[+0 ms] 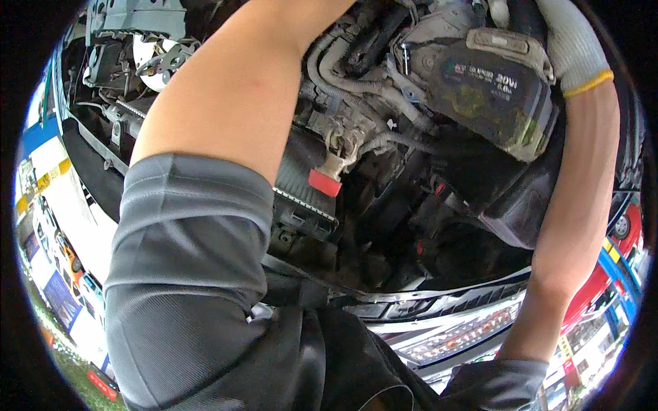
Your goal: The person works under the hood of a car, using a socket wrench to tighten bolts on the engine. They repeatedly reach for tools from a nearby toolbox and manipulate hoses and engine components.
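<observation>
My left forearm [226,89] reaches across the engine bay and leaves the picture at the top edge, so the hand itself does not show. At the upper right, my right hand [576,41] wears a white knit glove with a yellow cuff. It lies beside a dirty black plastic box [473,103] with worn pale print. The fingers of that hand are past the top edge or turned away, and what they touch is hidden. Between the arms, a metal fitting with a red tab [325,183] sits near the radiator-like finned part [301,205].
Ribbed grey hoses [349,82] run through the middle of the bay. The car's front edge and headlight [466,335] lie close to my body. A red car [589,294] and blue lift posts [620,281] stand at the right. Wall posters [62,301] show at the left.
</observation>
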A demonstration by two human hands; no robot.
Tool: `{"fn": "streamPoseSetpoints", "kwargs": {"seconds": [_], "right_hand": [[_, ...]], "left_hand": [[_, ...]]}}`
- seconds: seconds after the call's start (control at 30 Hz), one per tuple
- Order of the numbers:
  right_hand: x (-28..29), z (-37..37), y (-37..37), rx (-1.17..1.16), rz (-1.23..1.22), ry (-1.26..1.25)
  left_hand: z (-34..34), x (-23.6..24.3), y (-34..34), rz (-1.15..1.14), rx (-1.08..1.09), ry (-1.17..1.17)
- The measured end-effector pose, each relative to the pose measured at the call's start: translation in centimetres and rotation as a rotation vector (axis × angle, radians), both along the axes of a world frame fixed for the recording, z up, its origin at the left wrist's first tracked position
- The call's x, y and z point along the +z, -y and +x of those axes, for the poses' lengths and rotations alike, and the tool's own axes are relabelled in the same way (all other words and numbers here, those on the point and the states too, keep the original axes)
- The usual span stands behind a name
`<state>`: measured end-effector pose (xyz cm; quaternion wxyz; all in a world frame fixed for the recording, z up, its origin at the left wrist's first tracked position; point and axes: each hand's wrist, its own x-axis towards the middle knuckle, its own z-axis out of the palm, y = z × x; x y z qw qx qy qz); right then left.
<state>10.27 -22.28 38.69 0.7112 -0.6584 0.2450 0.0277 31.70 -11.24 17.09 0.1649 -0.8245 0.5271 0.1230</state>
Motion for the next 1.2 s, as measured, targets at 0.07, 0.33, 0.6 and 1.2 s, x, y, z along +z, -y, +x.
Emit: {"fn": "streamPoseSetpoints", "kwargs": {"seconds": [0.07,0.33,0.6,1.2], "right_hand": [[0.7,-0.2,-0.8,-0.017,0.018,-0.033],[0.5,0.4,-0.2,0.005,0.000,-0.079],[0.4,0.5,0.7,0.001,0.010,-0.068],[-1.8,2.0,1.9,0.155,0.066,-0.077]], "left_hand": [[0.0,-0.1,-0.8,-0.015,0.001,-0.023],[0.5,-3.4,0.2,-0.164,-0.019,0.087],[1.1,-3.6,1.2,-0.172,0.025,0.046],[-0.6,-3.8,-1.1,-0.147,0.099,-0.045]]}}
